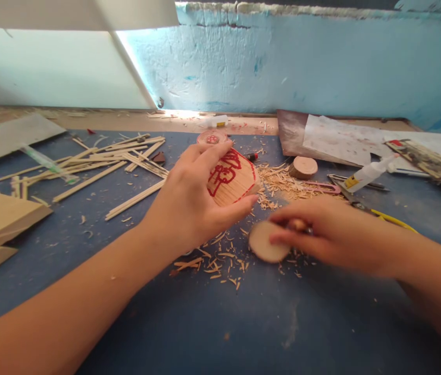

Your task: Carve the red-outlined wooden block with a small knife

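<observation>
My left hand [194, 192] is wrapped over a flat wooden piece [239, 182] with red line drawings and a red dotted border. Its thumb runs along the near edge, and the palm hides the left part. Farther right, my right hand [322, 234] is blurred by motion, its fingers curled around a small tool [299, 225] with a brown handle and a metal part; its working end is hidden. Beneath those fingertips is a pale round wood slice [267, 242] with a bark rim. I cannot tell whether the fingers touch it.
Wood shavings [282, 182] lie around the hands. Thin sticks [99, 161] and wooden blocks [1, 219] are at left. A thick wood slice [304, 167], a glue bottle [370, 174], yellow-handled pliers [392, 219] and papers [341, 140] are at right. A blue wall [282, 62] stands behind.
</observation>
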`<state>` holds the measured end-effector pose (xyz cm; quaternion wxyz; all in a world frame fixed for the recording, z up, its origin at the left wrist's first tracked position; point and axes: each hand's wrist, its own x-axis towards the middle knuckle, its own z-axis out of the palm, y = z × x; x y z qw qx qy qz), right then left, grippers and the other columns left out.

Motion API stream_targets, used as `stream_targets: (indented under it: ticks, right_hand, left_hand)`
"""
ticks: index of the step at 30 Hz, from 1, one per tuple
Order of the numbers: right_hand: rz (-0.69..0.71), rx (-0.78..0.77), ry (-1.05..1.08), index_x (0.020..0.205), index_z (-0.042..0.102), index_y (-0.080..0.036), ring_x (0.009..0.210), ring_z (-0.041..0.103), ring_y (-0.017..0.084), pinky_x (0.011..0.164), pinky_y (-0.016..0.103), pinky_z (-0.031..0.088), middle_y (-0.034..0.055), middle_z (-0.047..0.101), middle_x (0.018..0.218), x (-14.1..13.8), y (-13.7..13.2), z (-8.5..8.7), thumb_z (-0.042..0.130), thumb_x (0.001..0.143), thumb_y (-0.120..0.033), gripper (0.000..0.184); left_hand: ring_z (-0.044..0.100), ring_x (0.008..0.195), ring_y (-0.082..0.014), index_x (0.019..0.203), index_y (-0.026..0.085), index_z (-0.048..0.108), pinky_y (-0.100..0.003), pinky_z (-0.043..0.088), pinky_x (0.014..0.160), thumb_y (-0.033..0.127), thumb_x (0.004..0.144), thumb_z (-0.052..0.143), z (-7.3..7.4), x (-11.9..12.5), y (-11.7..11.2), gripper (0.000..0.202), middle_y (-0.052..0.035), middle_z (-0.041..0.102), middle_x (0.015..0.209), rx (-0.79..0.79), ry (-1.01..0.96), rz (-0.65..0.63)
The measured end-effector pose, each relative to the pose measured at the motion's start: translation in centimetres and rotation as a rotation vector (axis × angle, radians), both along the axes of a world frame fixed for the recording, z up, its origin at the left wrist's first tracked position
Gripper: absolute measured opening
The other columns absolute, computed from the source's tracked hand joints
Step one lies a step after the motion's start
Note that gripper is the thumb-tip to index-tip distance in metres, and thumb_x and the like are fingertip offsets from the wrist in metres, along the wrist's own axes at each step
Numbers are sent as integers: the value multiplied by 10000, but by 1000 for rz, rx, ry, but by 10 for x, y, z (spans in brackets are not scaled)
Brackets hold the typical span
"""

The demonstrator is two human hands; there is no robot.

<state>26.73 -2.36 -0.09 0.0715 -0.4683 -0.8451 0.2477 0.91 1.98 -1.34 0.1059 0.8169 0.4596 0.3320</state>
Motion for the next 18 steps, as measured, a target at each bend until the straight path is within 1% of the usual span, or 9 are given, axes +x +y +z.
stream_targets:
  ticks: [2, 4, 7, 8, 10, 11, 13, 16, 18]
  right_hand:
    - [-155, 184, -35, 1258, 781, -235, 610, 610, 175, 610, 292, 401, 24, 738, 759, 10, 12, -5, 612, 1036, -445, 348]
    - [-222, 296, -13, 1364, 737, -229, 630, 618, 189, 644, 310, 416, 27, 733, 761, 13, 17, -7, 608, 1039, -429, 403]
    - [-133, 176, 180, 1307, 754, -249, 614, 598, 159, 625, 287, 440, -22, 676, 698, -4, 1, -3, 588, 1075, -411, 328]
    - [-78, 69, 266, 1295, 753, -267, 639, 612, 146, 608, 265, 453, -24, 700, 751, -13, -9, -2, 590, 1086, -419, 306]
    - [17, -76, 320, 1301, 749, -315, 807, 694, 138, 712, 246, 533, -14, 780, 986, -32, -31, -3, 575, 1107, -357, 264]
    - [84, -83, 283, 1329, 738, -316, 902, 713, 153, 788, 267, 563, 5, 781, 1095, -40, -40, -4, 563, 1111, -316, 280]
    - [153, 22, 196, 1419, 698, -312, 1012, 713, 202, 817, 324, 592, 62, 737, 1264, -51, -54, -7, 542, 1112, -291, 345]
    - [209, 139, 96, 1538, 607, -320, 1145, 691, 285, 813, 400, 631, 109, 662, 1396, -56, -60, -12, 715, 1024, -455, 542]
    - [202, 156, 47, 1546, 599, -296, 1131, 689, 311, 797, 433, 649, 124, 657, 1355, -57, -58, -15, 805, 942, -515, 675]
  left_hand:
    - [583, 1451, -395, 1486, 227, 621, -660, 460, 1276, 585, 802, 761, 0, 0, 0, 785, -126, 665, 1496, -1, -1, -1]
    - [583, 1453, -383, 1496, 219, 613, -638, 455, 1287, 575, 802, 776, 0, -1, 0, 797, -125, 663, 1509, 5, -4, -1]
    - [579, 1463, -351, 1525, 199, 590, -573, 446, 1305, 536, 822, 804, 0, -2, 0, 809, -127, 663, 1523, 21, -12, -3]
    - [581, 1459, -349, 1531, 199, 585, -570, 446, 1303, 527, 828, 810, 1, -2, 0, 808, -125, 668, 1519, 30, -16, -4]
    - [585, 1447, -359, 1533, 190, 586, -584, 442, 1301, 514, 832, 823, 1, -3, 0, 808, -127, 673, 1515, 41, -20, -5]
    - [588, 1440, -366, 1529, 171, 592, -587, 440, 1302, 503, 830, 829, 2, -3, 0, 809, -138, 674, 1512, 45, -20, -3]
    - [590, 1437, -376, 1524, 122, 598, -580, 436, 1308, 482, 825, 841, 2, -3, 0, 822, -170, 668, 1508, 48, -20, 2]
    - [567, 1475, -365, 1532, 147, 584, -551, 423, 1327, 474, 821, 835, 0, -3, -2, 821, -162, 640, 1538, 32, -18, 8]
    - [559, 1492, -354, 1523, 190, 581, -533, 422, 1332, 469, 811, 835, -2, -3, -2, 806, -140, 620, 1559, 24, -15, 15]
